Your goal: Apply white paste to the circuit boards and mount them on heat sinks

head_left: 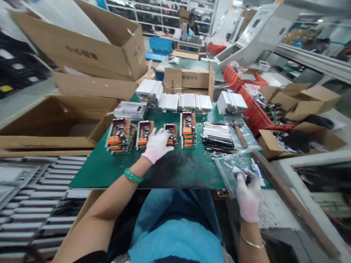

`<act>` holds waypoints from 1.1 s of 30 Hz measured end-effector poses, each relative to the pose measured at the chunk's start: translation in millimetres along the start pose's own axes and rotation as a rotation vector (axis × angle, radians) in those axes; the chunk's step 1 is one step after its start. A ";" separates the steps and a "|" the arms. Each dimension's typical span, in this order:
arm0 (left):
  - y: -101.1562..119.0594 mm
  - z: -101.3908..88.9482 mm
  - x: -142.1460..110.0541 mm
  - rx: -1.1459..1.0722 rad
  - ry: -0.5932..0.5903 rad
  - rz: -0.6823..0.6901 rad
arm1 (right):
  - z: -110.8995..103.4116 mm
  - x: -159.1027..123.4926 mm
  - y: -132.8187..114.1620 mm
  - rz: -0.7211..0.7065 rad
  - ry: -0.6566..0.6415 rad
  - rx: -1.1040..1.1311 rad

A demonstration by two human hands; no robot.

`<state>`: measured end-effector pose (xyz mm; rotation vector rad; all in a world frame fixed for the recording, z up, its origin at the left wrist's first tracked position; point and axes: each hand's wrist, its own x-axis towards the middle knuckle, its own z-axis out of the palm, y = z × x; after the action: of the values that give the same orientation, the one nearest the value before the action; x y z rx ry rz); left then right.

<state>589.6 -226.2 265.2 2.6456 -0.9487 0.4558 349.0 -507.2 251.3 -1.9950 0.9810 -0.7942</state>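
Observation:
My left hand [157,146], in a white glove, reaches over the green table with its fingers spread. It lies between a stack of circuit boards [143,132] with orange connectors and a smaller board stack [172,128], its fingertips at the edge of the latter. More boards are piled at the left [118,133] and in a taller stack [188,126] to the right. My right hand [249,193], also gloved, is closed over a clear plastic bag [225,171], pinching a small dark and white item I cannot make out. A white tube [257,170] lies beside it.
Silver metal housings [188,102] line the table's back. Dark and silver strips [218,137] lie near a hammer [240,134] at the right. A long wooden bar [293,201] crosses the right edge. Cardboard boxes [55,124] stand left; red crates [255,113] stand right. Another person sits far back.

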 end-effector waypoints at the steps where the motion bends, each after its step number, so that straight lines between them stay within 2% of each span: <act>1: 2.9 -2.7 1.3 -0.014 0.037 0.001 | -4.9 7.2 1.0 0.008 0.016 -0.087; 5: 21.9 -15.5 15.1 -0.119 0.153 0.054 | -17.9 31.1 4.9 0.055 0.013 -0.409; 8: 39.7 -20.5 27.6 -0.118 0.135 0.031 | -20.2 40.8 7.0 0.040 0.002 -0.529; 12: 58.5 -19.4 40.2 -0.053 0.034 -0.027 | -13.0 37.3 3.2 -0.243 0.108 -0.515; 15: 63.6 -19.5 45.6 -0.037 -0.027 -0.083 | 2.0 23.0 -6.1 -0.391 0.071 -0.332; 18: 56.0 -26.6 43.1 -0.070 -0.025 -0.134 | 21.3 5.5 -15.3 -0.460 -0.054 -0.153; 23: 18.7 -45.2 22.0 -0.078 0.055 -0.168 | 51.0 -13.9 -18.6 -0.439 -0.221 -0.021; 27: -0.7 -42.1 6.6 -0.065 -0.059 -0.185 | 70.3 -17.4 -19.1 -0.432 -0.330 0.015; 30: -0.9 -31.2 0.1 -0.049 -0.158 -0.187 | 79.6 -17.1 -21.3 -0.408 -0.386 0.032; 33: -0.2 -28.9 1.2 0.003 -0.220 -0.121 | 83.2 -16.8 -20.8 -0.348 -0.418 0.041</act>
<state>585.0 -215.9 291.8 2.7778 -0.8410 0.1397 412.8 -454.9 222.3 -2.2056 0.3810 -0.5331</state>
